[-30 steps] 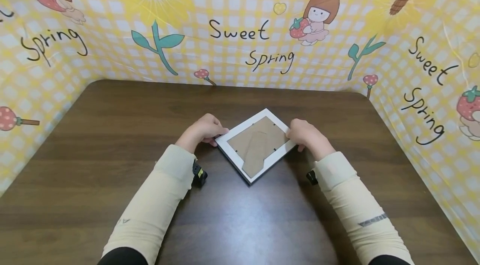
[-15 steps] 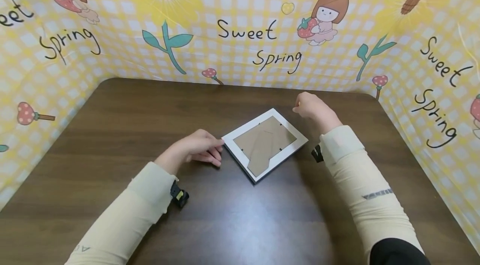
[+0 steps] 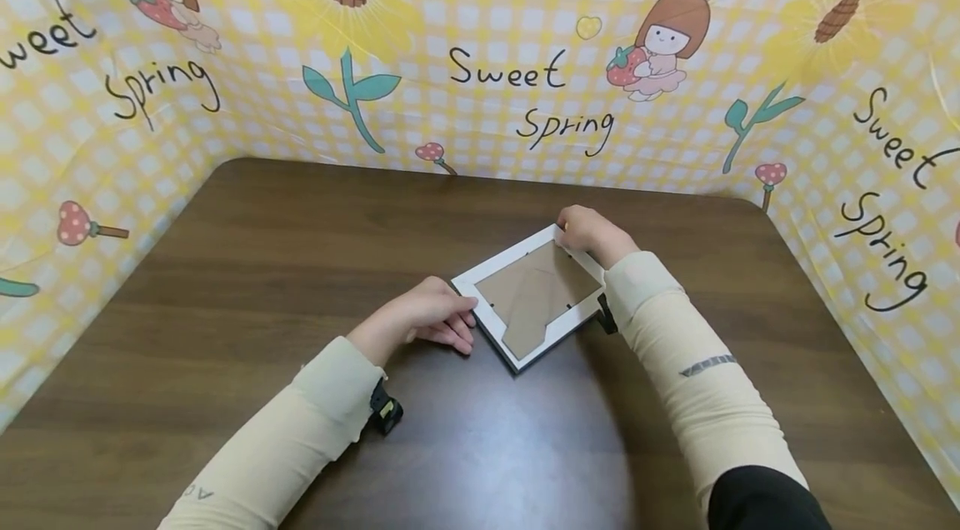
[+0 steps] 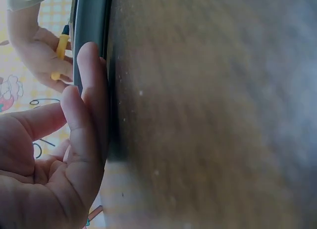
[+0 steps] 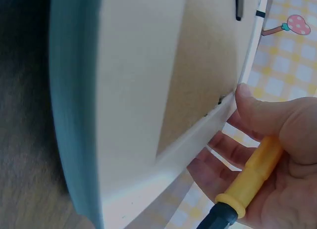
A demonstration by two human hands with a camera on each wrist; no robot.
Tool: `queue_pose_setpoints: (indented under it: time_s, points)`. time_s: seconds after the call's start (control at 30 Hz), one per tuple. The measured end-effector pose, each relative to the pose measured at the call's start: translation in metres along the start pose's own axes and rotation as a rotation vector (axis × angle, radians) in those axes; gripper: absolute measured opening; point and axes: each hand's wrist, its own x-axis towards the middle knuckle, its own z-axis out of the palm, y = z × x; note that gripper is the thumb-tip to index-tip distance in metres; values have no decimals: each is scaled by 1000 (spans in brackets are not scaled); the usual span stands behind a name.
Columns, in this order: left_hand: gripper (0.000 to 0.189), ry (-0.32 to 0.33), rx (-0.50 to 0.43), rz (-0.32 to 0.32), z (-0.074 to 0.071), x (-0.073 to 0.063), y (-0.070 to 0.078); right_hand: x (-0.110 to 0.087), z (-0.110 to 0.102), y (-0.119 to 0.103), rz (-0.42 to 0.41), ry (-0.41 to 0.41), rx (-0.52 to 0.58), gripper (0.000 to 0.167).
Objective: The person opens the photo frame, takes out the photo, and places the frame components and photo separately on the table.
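Observation:
A white-rimmed picture frame [image 3: 538, 288] lies back up on the table, one corner pointing toward me. Its brown backing carries a fold-out stand [image 3: 525, 328] and small dark tabs. At the frame's left corner is my left hand [image 3: 420, 315], its fairly straight fingers touching the edge; in the left wrist view they lie along the dark side. My right hand [image 3: 596, 234] is at the far corner, thumb and fingers pinching the rim. Against its palm it also holds a yellow-handled tool [image 5: 255, 169] with a black end; the tip is out of view.
The dark wooden table [image 3: 300, 238] has rounded far corners. A yellow checked cloth [image 3: 480, 5] printed with flowers and lettering stands around its back and sides. Each wrist wears a small black camera [image 3: 386, 412].
My right hand has left the frame's right corner, swung out behind it and come onto the far corner. My left hand drew back slightly, then returned to the left edge. The frame has hardly moved.

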Motion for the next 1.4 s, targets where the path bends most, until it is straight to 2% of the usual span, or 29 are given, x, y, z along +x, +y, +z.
queue_pose_setpoints:
  time_s: [0.13, 0.37, 0.6, 0.83, 1.1, 1.4]
  points:
    - [32, -10, 1, 13, 0, 3, 1, 1, 3, 0, 6, -3, 4, 43]
    - [30, -23, -19, 0, -2, 8, 5, 6, 5, 7, 19, -23, 33, 45]
    - [29, -25, -18, -11, -2, 12, 6, 1, 4, 12, 52, -53, 53, 47]
    - [28, 0, 7, -21, -5, 13, 12, -7, 3, 10, 100, -67, 45, 42]
    - [26, 0, 20, -9, -8, 17, 15, -17, 2, 10, 152, -114, -17, 20]
    - [20, 19, -22, -17, -14, 23, 20, -24, -2, 11, 201, -183, 11, 27]
